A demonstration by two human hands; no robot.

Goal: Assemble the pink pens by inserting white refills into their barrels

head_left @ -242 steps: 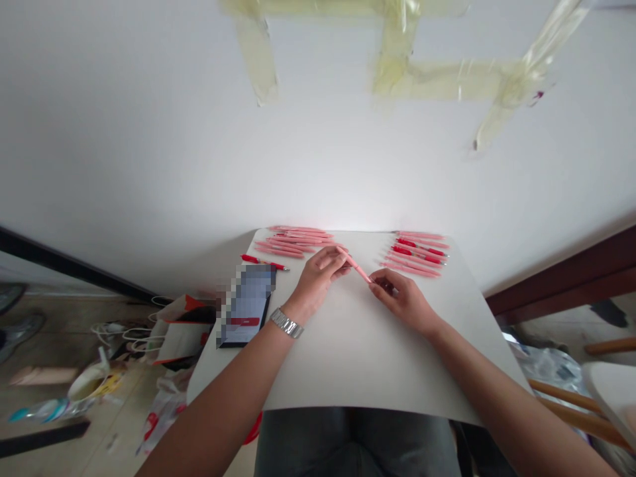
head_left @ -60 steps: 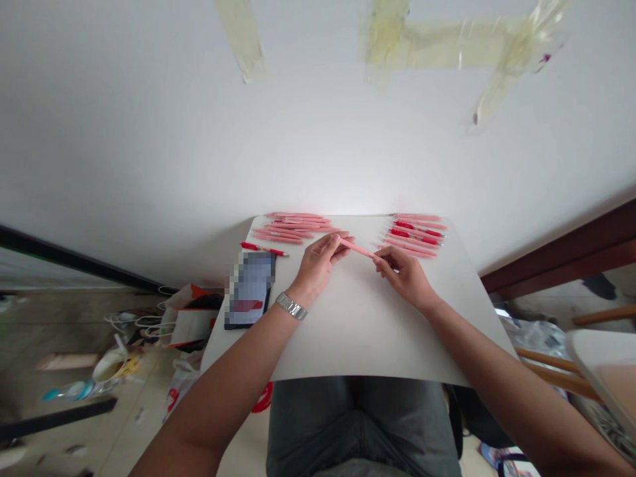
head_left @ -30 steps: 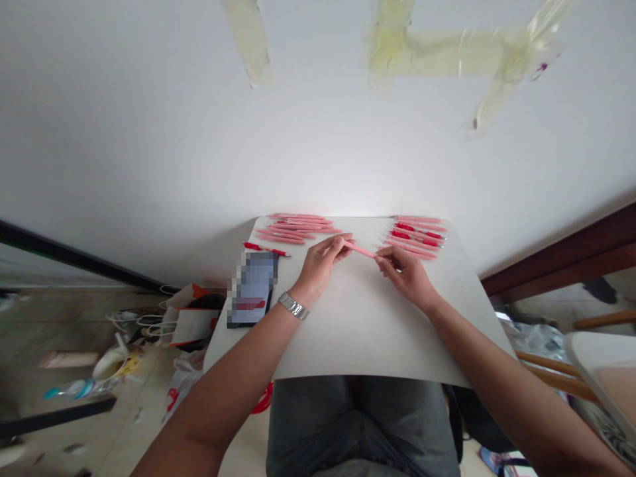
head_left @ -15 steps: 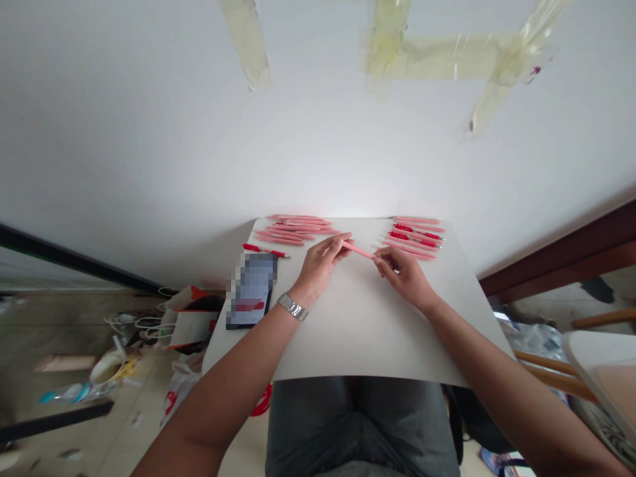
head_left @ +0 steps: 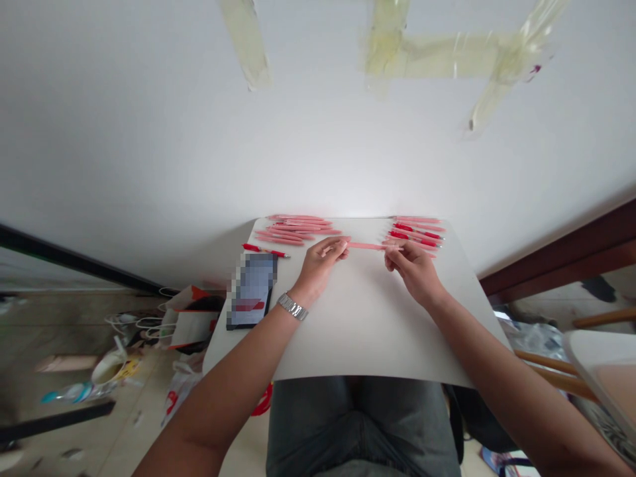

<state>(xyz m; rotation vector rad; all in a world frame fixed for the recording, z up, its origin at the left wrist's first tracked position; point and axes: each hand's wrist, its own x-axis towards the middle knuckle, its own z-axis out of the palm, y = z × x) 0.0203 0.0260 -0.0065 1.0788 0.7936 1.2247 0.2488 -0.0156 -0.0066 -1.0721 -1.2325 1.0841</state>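
I hold a pink pen (head_left: 366, 246) level above the white board (head_left: 358, 331) on my lap. My left hand (head_left: 320, 263) pinches its left end and my right hand (head_left: 413, 269) pinches its right end. A pile of pink pens (head_left: 293, 228) lies at the board's far left. Another row of pink and red pens (head_left: 416, 233) lies at the far right, just beyond my right hand. A single red pen (head_left: 263, 250) lies alone left of my left hand.
A dark phone (head_left: 252, 290) rests at the board's left edge. Bags, cables and a cup (head_left: 106, 371) clutter the floor on the left. A wooden chair (head_left: 571, 384) stands at the right. A white wall with tape strips (head_left: 397, 53) rises behind.
The pen was slanted down to the right; it is level now. My right hand has moved up and right, closer to the right row of pens. My left hand has barely moved.
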